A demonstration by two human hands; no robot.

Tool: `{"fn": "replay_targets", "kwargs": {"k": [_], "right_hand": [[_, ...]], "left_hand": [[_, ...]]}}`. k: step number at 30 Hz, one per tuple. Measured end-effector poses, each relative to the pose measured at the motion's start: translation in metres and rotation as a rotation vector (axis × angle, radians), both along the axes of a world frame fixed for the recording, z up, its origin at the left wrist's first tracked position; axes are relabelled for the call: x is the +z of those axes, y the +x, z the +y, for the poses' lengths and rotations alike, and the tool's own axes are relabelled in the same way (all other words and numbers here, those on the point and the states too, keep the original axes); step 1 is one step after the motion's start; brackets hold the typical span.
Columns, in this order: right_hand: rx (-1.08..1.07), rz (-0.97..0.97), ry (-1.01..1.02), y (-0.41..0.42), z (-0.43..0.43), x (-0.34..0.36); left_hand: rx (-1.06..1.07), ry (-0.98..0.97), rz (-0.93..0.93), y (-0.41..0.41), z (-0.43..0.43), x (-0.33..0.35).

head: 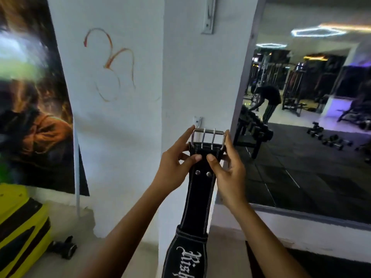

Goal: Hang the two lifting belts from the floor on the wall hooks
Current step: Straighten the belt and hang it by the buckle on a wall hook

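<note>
Black lifting belt (197, 195) held up in front of the white wall column (180, 77), buckle end uppermost, strap hanging down toward the near edge of view; white script lettering on the wide lower part. Metal buckle (207, 138) with two prongs sits at the top, just below and right of a small white wall hook (197, 121); cannot tell whether buckle and hook touch.

Left hand (174, 165): fingers curled round the left side of the buckle, thumb pressed on the strap face. Right hand (228, 167): fingers behind the right side of the buckle, thumb on the strap face beside the left thumb. Both pinch the belt's top end.

A second, longer metal hook plate (208, 17) is fixed high on the same column, well above the buckle.

Left of the column: orange scribble (110, 63) on the wall, a dark poster (34, 107) further left, a yellow suitcase (22, 231) at the near left on the floor.

Right of the column: a large mirror (301, 167) reflecting gym machines, dumbbells (329, 141) on dark matting and a bent-over person (268, 101), far off.
</note>
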State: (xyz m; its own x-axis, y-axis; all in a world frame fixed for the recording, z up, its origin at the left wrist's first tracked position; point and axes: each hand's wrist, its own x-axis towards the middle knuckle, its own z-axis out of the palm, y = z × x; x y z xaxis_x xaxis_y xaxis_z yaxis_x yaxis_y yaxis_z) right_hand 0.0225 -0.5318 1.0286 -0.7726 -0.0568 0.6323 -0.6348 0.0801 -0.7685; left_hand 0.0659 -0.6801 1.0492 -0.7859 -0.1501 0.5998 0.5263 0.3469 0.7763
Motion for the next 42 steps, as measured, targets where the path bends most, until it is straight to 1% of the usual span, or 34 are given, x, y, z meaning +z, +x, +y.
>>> {"fn": "replay_targets", "kwargs": {"k": [3,7,10,14,19,22,27,32,36,40,42], "right_hand": [[-0.005,0.109,-0.024,-0.037,-0.014,0.059],[0.025,0.221,-0.059,-0.081,-0.031,0.147],[0.037,0.309,-0.085,-0.112,-0.042,0.210],[0.043,0.339,-0.115,-0.143,-0.053,0.281],[0.039,0.342,-0.084,-0.171,-0.061,0.341],[0.031,0.298,-0.043,-0.189,-0.069,0.360],[0.014,0.232,-0.010,-0.199,-0.081,0.376],[-0.074,0.267,0.106,-0.202,-0.081,0.374],[-0.064,0.280,0.130,-0.200,-0.079,0.358],[-0.088,0.309,0.141,-0.197,-0.080,0.343],[-0.163,0.357,0.178,-0.194,-0.078,0.335]], "left_hand": [[0.024,-0.014,0.071,-0.033,-0.008,0.055],[0.007,0.055,0.177,-0.073,-0.017,0.138],[0.027,0.053,0.262,-0.099,-0.020,0.196],[0.017,0.122,0.279,-0.133,-0.026,0.263],[0.053,0.096,0.305,-0.163,-0.032,0.318],[0.106,0.098,0.311,-0.182,-0.035,0.334],[0.162,0.185,0.262,-0.204,-0.041,0.343],[0.116,0.182,0.237,-0.213,-0.052,0.333],[0.100,0.176,0.249,-0.209,-0.053,0.317],[0.137,0.136,0.268,-0.204,-0.050,0.307],[0.236,0.082,0.276,-0.200,-0.049,0.299]]}}
